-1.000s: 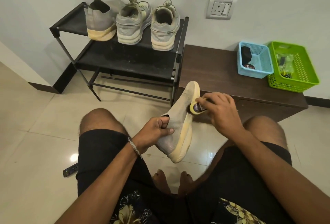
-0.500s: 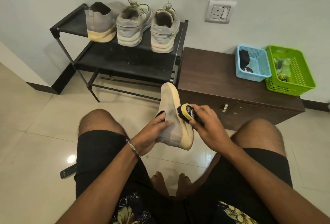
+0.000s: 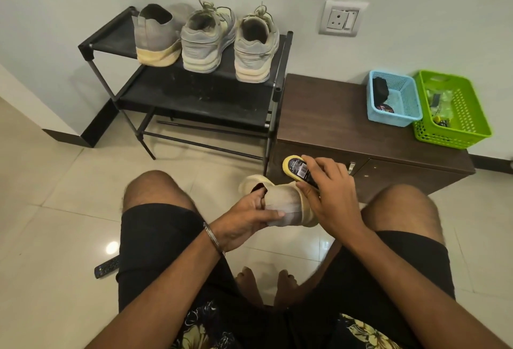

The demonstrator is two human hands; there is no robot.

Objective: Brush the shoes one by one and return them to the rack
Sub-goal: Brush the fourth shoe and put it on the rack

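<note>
Pale tiled floor (image 3: 50, 187) is seen beneath the seated person, with a dark cabinet (image 3: 327, 109) against the wall and a black rack (image 3: 194, 98) touching its left side. Three shoes (image 3: 205, 43) are lined up on the top shelf, heels outward. A green basket (image 3: 472, 126) and a blue basket (image 3: 410, 107) are set side by side on the cabinet's far right.

Between the knees, a beige shoe (image 3: 280, 204) is held above the floor. It is gripped by the left hand (image 3: 244, 221), thumb over the upper and fingers curled at the opening. A yellow brush (image 3: 295, 168) is clasped by the right hand (image 3: 330, 195), fingers wrapped along its back; its bristles are hidden, so contact with the shoe cannot be told.

Since the soft upper is held only near the opening, the shoe could be twisted or knocked loose by a hard stroke and dropped onto the bare feet (image 3: 266, 279) below. A remote (image 3: 107, 265) lies on the floor beside the left thigh.
</note>
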